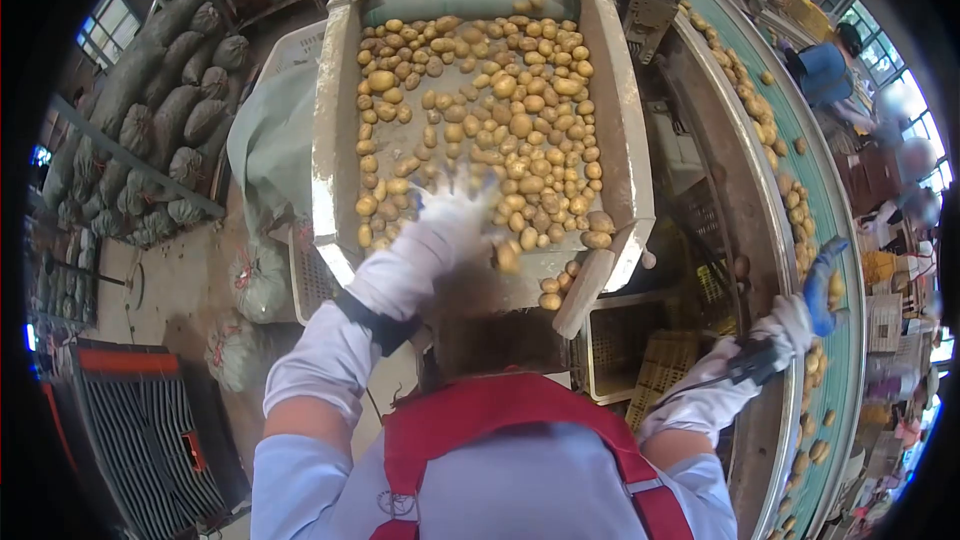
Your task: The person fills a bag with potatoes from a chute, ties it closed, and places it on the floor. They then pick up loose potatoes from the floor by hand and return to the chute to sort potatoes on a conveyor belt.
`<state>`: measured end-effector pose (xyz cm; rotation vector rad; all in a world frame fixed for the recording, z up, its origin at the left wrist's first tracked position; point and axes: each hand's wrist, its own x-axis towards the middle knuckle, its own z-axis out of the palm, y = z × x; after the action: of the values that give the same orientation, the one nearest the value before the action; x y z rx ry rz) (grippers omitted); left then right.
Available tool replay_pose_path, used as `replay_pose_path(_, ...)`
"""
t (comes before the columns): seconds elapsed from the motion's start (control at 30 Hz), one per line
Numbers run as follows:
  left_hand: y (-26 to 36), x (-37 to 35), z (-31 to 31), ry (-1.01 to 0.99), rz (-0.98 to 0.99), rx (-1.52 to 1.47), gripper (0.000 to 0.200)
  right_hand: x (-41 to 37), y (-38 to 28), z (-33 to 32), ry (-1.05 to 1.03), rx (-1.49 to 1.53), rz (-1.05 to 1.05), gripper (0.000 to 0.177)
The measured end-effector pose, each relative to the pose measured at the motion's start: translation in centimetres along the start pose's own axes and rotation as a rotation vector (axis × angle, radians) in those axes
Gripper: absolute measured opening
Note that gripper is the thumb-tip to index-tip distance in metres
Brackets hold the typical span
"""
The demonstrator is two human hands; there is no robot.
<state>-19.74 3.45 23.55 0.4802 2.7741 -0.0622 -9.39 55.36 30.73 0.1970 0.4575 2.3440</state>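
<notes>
My left hand (455, 208), in a white glove, reaches over the near left part of a potato-filled trough (632, 130). Its fingers are spread and blurred by motion, and it holds nothing that shows. Potatoes (530, 125) cover much of the trough floor, and one blurred potato (508, 258) is just right of this hand. On the right, my right hand (795, 320) is at the near edge of a green conveyor belt (845, 380). Its blue-coated fingers and thumb are wide apart in a curve, with a potato (836, 288) showing between them.
A wooden block (585, 292) lies at the trough's front right corner. Yellow crates (625, 350) stand below, between trough and conveyor. Filled sacks (160, 120) are stacked at left, above a black ribbed panel (145, 430). A person in blue (828, 70) is beyond the belt.
</notes>
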Motion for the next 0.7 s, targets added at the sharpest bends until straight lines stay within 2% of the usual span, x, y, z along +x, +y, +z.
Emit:
replay_pose_path(0.03, 0.7, -0.8, 0.7, 0.029, 0.056, 0.032, 0.089, -2.3, 3.7, -1.5, -0.146, -0.047, -0.021, 0.075)
replay_pose_path(0.1, 1.3, -2.4, 1.1, -0.075, 0.271, -0.102, 0.083, -4.6, 11.3, -6.8, -0.451, -0.268, 0.656, 0.068)
replay_pose_path(0.13, 1.4, -2.9, 1.0, -0.145, 0.353, -0.171, 0.081, -5.6, 15.8, -9.8, -0.447, -0.316, 0.979, 0.060)
replay_pose_path(0.17, 0.2, -3.1, 1.5, -0.014, 0.458, -0.366, 0.076, -9.6, 21.8, -10.1, -0.585, -0.913, 0.807, 0.054)
replay_pose_path(0.2, -1.6, -2.4, 2.1, 0.170, 0.549, -0.436, 0.075, -7.6, 22.4, -16.0, -0.587, -1.226, 0.926, 0.053)
replay_pose_path(0.23, -3.2, -2.4, 1.1, 0.217, 0.394, -0.338, 0.076, -8.8, 25.2, -17.2, -0.656, -1.836, 0.929, 0.054)
replay_pose_path(0.27, -4.6, -2.7, 0.2, 0.267, 0.241, -0.238, 0.078, -11.0, 27.7, -17.0, -0.487, -1.962, 1.128, 0.059)
replay_pose_path(0.3, -5.7, -3.0, 0.7, 0.237, 0.061, -0.171, 0.080, -11.4, 27.9, -20.5, -0.965, -2.477, 0.931, 0.063)
replay_pose_path(0.33, -6.7, -2.8, 1.2, 0.208, -0.121, -0.100, 0.083, -11.5, 28.3, -23.8, -1.507, -2.911, 0.570, 0.066)
replay_pose_path(0.37, -6.4, -2.9, 1.5, 0.048, -0.157, -0.023, 0.088, -13.2, 29.2, -22.8, -1.585, -2.959, 0.628, 0.068)
replay_pose_path(0.4, -5.3, -3.3, 2.2, 0.016, -0.138, 0.082, 0.089, -15.2, 29.0, -21.5, -1.661, -3.005, 0.703, 0.070)
replay_pose_path(0.47, -3.2, -4.4, 3.8, -0.052, -0.026, -0.003, 0.091, -16.6, 27.1, -22.3, -1.721, -2.682, 0.849, 0.069)
replay_pose_path(0.53, -1.1, -6.4, 3.1, -0.077, 0.119, 0.058, 0.086, -19.1, 25.3, -20.8, -1.880, -2.701, 0.887, 0.070)
replay_pose_path(0.6, -0.5, -8.3, 1.9, -0.214, 0.294, -0.027, 0.079, -19.2, 23.8, -20.2, -2.040, -2.491, 1.045, 0.066)
replay_pose_path(0.63, -1.3, -8.5, 1.5, -0.265, 0.363, -0.198, 0.067, -18.1, 24.1, -19.0, -2.080, -2.330, 1.151, 0.059)
replay_pose_path(0.67, -2.0, -8.2, 0.7, -0.269, 0.359, -0.201, 0.067, -16.3, 25.0, -19.1, -1.813, -2.094, 1.267, 0.050)
replay_pose_path(0.7, -2.9, -7.2, -0.4, -0.164, 0.376, -0.291, 0.062, -15.0, 26.2, -19.3, -1.769, -2.151, 1.025, 0.049)
